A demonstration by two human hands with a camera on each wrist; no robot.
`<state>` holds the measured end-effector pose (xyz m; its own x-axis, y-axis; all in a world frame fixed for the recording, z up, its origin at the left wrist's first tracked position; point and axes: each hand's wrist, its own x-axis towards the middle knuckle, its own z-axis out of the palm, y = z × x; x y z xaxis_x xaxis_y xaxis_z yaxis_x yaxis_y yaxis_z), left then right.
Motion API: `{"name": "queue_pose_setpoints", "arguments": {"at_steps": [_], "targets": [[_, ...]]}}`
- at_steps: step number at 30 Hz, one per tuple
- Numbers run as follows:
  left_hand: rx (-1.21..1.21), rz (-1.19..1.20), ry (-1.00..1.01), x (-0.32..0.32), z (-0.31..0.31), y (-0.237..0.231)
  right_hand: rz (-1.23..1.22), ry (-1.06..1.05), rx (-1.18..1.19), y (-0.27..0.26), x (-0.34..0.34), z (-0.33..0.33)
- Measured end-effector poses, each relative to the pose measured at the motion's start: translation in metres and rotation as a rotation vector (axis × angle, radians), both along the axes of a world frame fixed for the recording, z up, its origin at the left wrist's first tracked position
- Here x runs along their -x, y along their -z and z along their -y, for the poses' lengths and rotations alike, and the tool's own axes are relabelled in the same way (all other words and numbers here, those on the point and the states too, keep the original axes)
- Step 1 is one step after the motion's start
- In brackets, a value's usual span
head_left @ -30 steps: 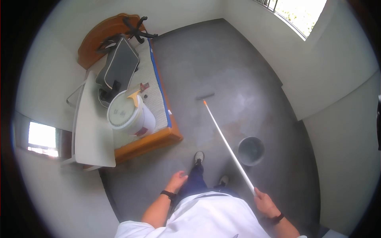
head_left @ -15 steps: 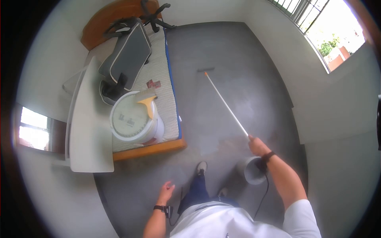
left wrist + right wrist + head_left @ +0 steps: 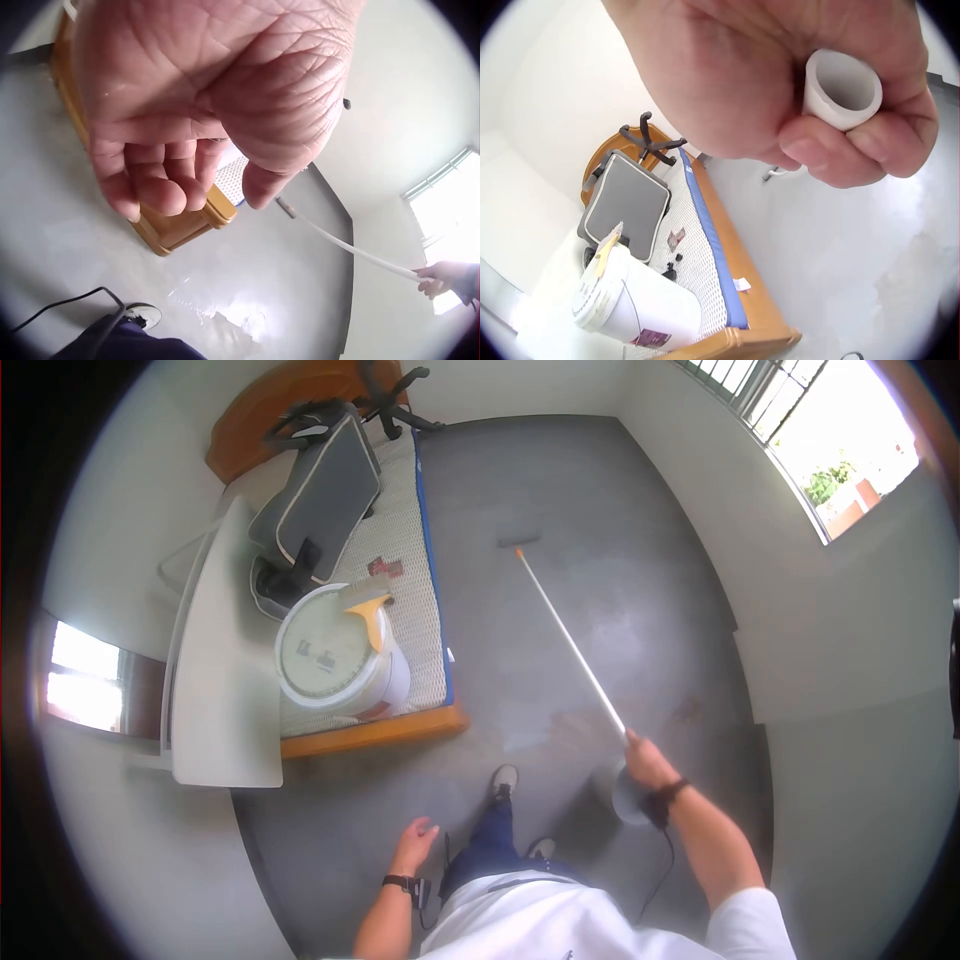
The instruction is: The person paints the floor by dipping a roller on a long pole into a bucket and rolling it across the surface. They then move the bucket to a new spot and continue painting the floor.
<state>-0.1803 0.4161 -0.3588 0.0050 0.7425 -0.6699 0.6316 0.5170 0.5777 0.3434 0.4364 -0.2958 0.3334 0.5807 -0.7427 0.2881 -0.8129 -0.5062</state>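
Note:
My right hand [image 3: 652, 762] grips the white pole [image 3: 575, 648] of a paint roller near its rear end. In the right wrist view the fingers [image 3: 832, 154] wrap round the pole, and its hollow end [image 3: 826, 109] pokes out of the fist. Far ahead, the dark roller head [image 3: 519, 541] lies against the grey floor, past an orange tip on the pole. Held out at the person's side, my left hand [image 3: 412, 847] is empty, its fingers loosely bent. Beneath the right hand stands a bucket [image 3: 625, 800], partly hidden by hand and wrist.
At left is a wooden bed [image 3: 375, 732] bearing an office chair [image 3: 335, 500] on its side and a lidded white tub [image 3: 325, 645] with a yellow-handled brush [image 3: 372, 622] on top. A pale board [image 3: 225, 680] stands beside it. A barred window [image 3: 800, 430] is at right.
The right arm reached forward, sending the roller farther across the floor; since then it has come back slightly. The left hand moved a little outward and stays empty.

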Motion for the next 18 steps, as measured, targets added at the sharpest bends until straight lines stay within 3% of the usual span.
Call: {"name": "queue_pose_setpoints", "arguments": {"at_steps": [3, 6, 9, 12, 14, 15, 17, 18], "targets": [[0.034, 0.049, 0.075, -0.018, 0.006, 0.019, -0.126, 0.167, 0.019, -0.033, 0.022, 0.125], [0.009, 0.031, 0.194, -0.048, 0.011, 0.002, -0.14, 0.225, 0.013, -0.065, 0.049, 0.239], [0.034, 0.03, 0.284, -0.072, 0.024, -0.011, 0.312, -0.291, -0.257, -0.036, 0.059, 0.344], [0.048, 0.072, 0.295, -0.076, 0.044, 0.005, 0.339, -0.37, -0.149, -0.059, 0.069, 0.357], [0.074, 0.085, 0.293, -0.072, 0.051, 0.004, -0.062, 0.011, 0.134, -0.086, 0.066, 0.304], [0.099, 0.102, 0.287, -0.069, 0.051, 0.004, -0.06, 0.005, 0.13, -0.086, 0.059, 0.282], [0.062, 0.085, 0.27, -0.054, 0.051, 0.012, -0.471, 0.465, 0.089, -0.076, 0.041, 0.233], [0.03, 0.068, 0.259, -0.045, 0.05, 0.017, -0.462, 0.421, 0.065, -0.069, 0.029, 0.203]]}}
